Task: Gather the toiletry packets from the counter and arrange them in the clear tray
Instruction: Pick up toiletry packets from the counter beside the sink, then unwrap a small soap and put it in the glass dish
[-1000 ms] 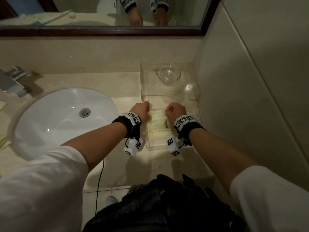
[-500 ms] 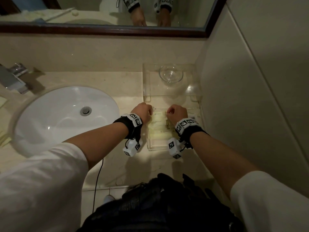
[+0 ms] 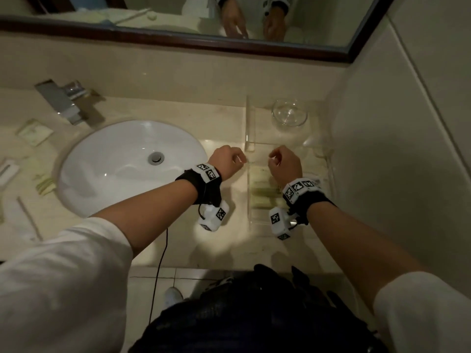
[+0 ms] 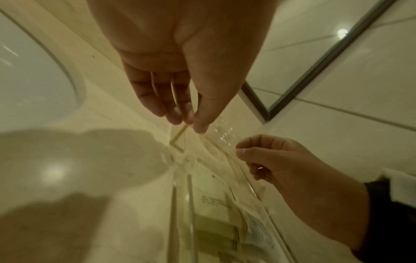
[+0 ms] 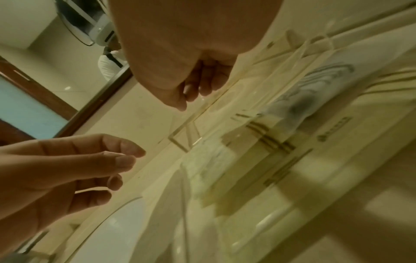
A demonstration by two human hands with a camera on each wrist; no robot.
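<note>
Head cam: the clear tray [image 3: 328, 171] sits on the counter [image 3: 224, 123] right of the sink [image 3: 114, 164], with pale green toiletry packets [image 3: 262, 194] lying flat in it. The left hand [image 3: 226, 161] hovers just off the tray's left edge, the right hand [image 3: 285, 166] over the packets, both loosely curled and holding nothing.

Left wrist cam: fingers [image 4: 157, 99] hang relaxed, thumb tip close to them above the tray's corner.

Right wrist cam: fingers tucked loosely under the palm, gripping nothing. The packets look cream-green with dark stripes and small print, one see-through with something grey inside.
</note>
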